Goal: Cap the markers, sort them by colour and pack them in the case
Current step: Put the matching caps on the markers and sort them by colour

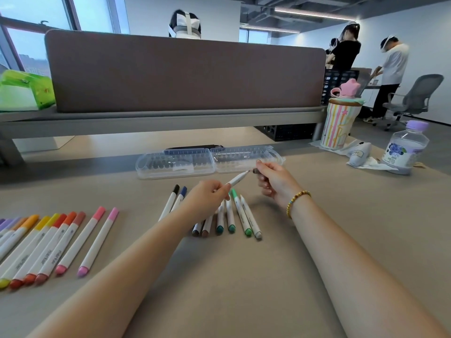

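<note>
My left hand [207, 196] pinches an uncapped white marker [236, 179] with its tip pointing up and right. Just beyond that tip, my right hand [273, 181] holds a small grey-brown cap [256, 171], a short gap away from the tip. A clear plastic case [175, 164] lies open behind my hands. Under my left hand sits a loose group of markers, among them black [170, 201], blue, brown, teal and green [240, 211] ones. At the left, a sorted row [48, 245] runs from purple through orange, yellow and red to pink.
A striped cup with a pink lid [338, 123], a clear bottle with a purple cap [405, 150] and a crumpled tissue stand at the right. A brown desk divider [185, 74] rises behind the case. People stand in the far right background.
</note>
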Demonstrator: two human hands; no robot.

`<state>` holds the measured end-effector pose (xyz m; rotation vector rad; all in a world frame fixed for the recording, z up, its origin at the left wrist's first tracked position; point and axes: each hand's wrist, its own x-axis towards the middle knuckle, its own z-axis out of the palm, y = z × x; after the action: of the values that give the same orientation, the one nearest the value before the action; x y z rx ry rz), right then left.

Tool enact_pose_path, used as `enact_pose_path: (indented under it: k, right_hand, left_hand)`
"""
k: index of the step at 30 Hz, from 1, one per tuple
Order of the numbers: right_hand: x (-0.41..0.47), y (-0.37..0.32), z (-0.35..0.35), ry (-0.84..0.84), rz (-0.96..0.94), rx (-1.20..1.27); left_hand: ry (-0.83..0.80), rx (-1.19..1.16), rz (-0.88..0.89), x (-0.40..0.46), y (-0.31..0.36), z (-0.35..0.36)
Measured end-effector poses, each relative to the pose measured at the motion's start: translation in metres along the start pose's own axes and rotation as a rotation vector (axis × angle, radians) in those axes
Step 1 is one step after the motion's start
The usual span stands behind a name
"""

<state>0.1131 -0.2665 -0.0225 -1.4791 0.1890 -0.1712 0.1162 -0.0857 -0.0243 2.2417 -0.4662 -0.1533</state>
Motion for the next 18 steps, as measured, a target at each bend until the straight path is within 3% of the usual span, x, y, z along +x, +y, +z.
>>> enact_pose_path:
  k: [12, 18]
  right_hand:
    - [-0.003, -0.001, 0.007, -0.029, -0.057, -0.079]
    - [-0.007, -0.009, 0.021, 0.000, -0.157, -0.203]
  left_hand:
    - [-0.058, -0.005, 0.006, -0.004, 0.006, -0.001]
    - [0.089, -0.123, 0.012, -0.006, 0.014, 0.002]
